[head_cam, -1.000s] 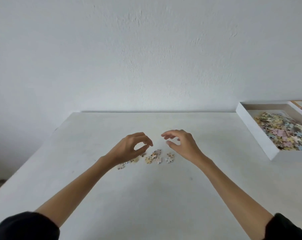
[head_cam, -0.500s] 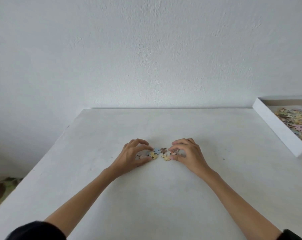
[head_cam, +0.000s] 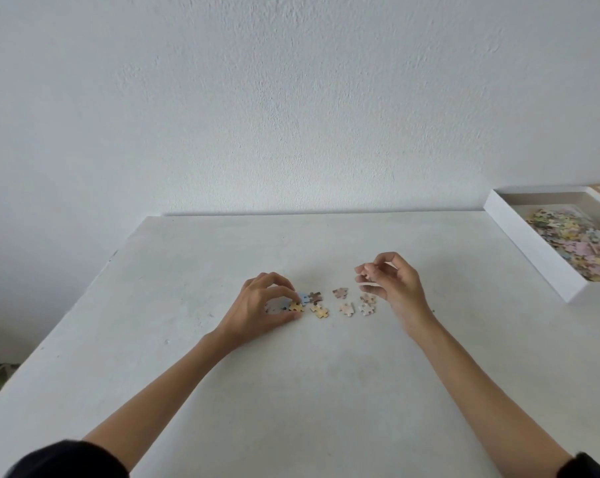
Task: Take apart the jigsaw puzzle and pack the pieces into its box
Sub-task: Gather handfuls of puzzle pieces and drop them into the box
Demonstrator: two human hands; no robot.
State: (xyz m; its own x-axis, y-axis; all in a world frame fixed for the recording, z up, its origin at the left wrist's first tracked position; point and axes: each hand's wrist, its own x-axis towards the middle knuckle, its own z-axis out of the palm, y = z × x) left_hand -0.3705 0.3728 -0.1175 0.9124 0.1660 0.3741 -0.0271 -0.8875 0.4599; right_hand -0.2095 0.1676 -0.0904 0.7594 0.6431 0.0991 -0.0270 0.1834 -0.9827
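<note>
White box (head_cam: 532, 251), part-filled, sits well right of loose pieces (head_cam: 340, 292).

No legible text, label or number anywhere.

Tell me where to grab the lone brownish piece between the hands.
Pinch the brownish piece across two opposite edges, coming straight down from above: it lies flat on the table, clear of its neighbours, so only its edges offer purchase.
</note>
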